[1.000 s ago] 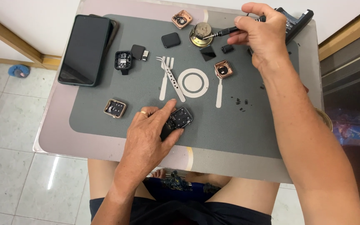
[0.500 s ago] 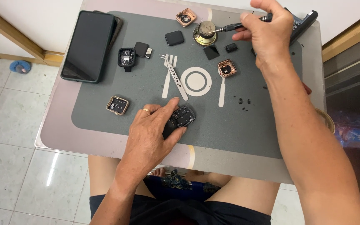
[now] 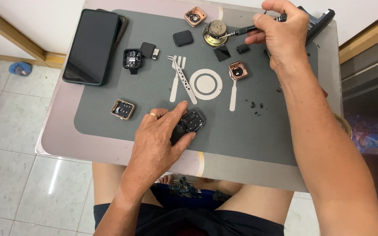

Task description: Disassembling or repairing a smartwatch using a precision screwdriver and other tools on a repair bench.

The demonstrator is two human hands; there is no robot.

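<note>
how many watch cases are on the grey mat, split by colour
Black opened square watch cases: 2, one under the left hand, one by the phone
Copper-coloured opened square watch cases: 3, at far edge, by the knife print, near left
Total: 5

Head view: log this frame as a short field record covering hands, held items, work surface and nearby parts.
left hand: left hand presses on an opened black watch case
right hand: right hand grips a screwdriver, tip at a round brass-coloured dish
surface: grey mat on a small table
tools: tweezers lie on the mat
parts: rose-gold watch case near the centre; another opened case at left; tiny dark screws
other: dark smartphone at the far-left corner
</note>
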